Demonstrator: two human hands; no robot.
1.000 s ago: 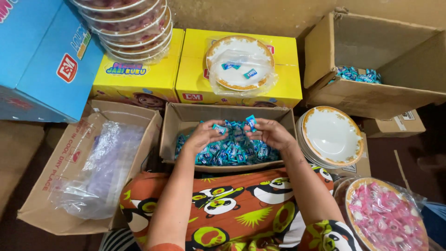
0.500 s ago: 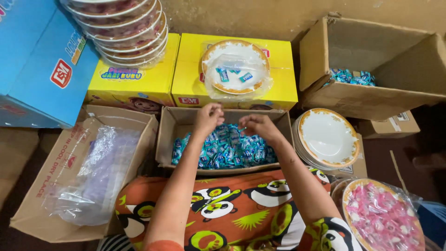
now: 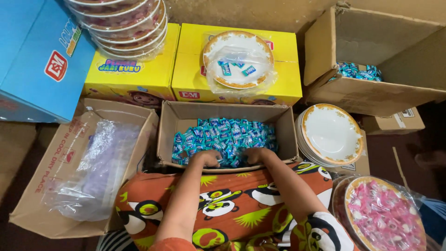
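Head view: fingers [image 3: 210, 160] among blue candies [image 3: 227, 135]

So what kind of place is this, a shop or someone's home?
Probably an informal packing spot on a floor: both hands dig into a cardboard box of blue wrapped candies, beside a stack of empty plates and bagged, candy-filled plates.

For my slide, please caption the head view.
Both hands, left and right, dig into a box of blue candies.
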